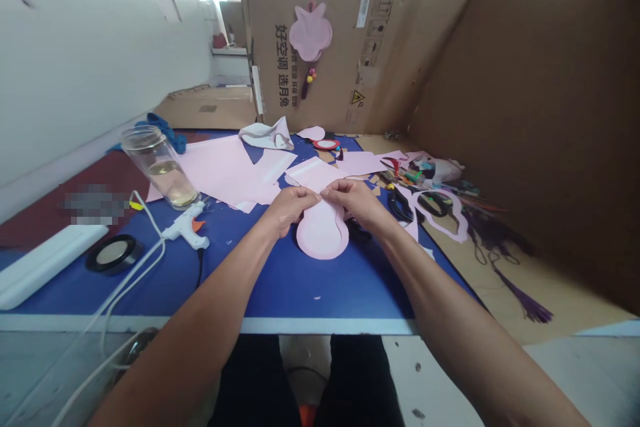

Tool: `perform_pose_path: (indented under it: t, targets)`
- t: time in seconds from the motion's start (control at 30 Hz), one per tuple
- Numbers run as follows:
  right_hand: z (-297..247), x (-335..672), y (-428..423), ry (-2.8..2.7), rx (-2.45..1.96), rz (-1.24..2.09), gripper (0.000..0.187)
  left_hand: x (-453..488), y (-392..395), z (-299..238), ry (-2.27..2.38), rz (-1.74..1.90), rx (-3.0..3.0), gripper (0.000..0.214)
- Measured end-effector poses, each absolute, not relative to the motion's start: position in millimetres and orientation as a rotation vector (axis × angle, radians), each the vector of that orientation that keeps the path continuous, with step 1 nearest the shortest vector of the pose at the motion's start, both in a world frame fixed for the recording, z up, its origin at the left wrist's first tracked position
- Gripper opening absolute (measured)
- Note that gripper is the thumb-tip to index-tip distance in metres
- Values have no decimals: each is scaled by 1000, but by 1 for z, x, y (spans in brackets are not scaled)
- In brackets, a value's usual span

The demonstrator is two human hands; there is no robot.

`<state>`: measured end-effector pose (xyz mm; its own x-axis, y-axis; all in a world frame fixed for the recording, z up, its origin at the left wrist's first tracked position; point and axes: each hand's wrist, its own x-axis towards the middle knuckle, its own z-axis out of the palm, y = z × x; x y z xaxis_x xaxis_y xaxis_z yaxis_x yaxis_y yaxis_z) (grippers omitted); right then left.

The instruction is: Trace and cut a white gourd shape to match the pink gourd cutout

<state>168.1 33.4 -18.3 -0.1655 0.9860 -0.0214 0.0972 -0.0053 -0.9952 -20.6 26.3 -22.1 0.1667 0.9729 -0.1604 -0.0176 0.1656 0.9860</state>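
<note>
Between my two hands is a pink gourd-shaped paper cutout (323,235), its wide round end toward me and a paler layer lying inside its pink border. My left hand (291,208) pinches its narrow upper end from the left. From the right, my right hand (353,199) pinches the same end, with the fingertips of both hands almost meeting. The fingers cover the tip of the cutout. Just beyond my hands lie pink paper sheets (313,173). Black-handled scissors (400,205) rest to the right of my right hand.
A white glue gun (187,227), a glass jar (167,177) with liquid and a black tape roll (114,252) stand left. Purple tassels (533,303) and a pink paper frame (457,217) lie right. A cardboard wall (390,80) closes off the back, with a pink ornament (311,33) hanging there.
</note>
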Motion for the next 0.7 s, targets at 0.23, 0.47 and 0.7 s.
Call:
perform_pose_path:
  t: [0.23,0.47,0.7]
  targets:
    - [-17,168,32,-1399,-1182,1301,35,-19,25,-21,1121,966,1150,22]
    - [-17,167,31,-1422,-1140,1322,46,-21,24,-22,1120,1039,1121,25]
    - [-17,166,30,-1461,-1168,1286,45,-21,26,-22,1142,1093,1086,26]
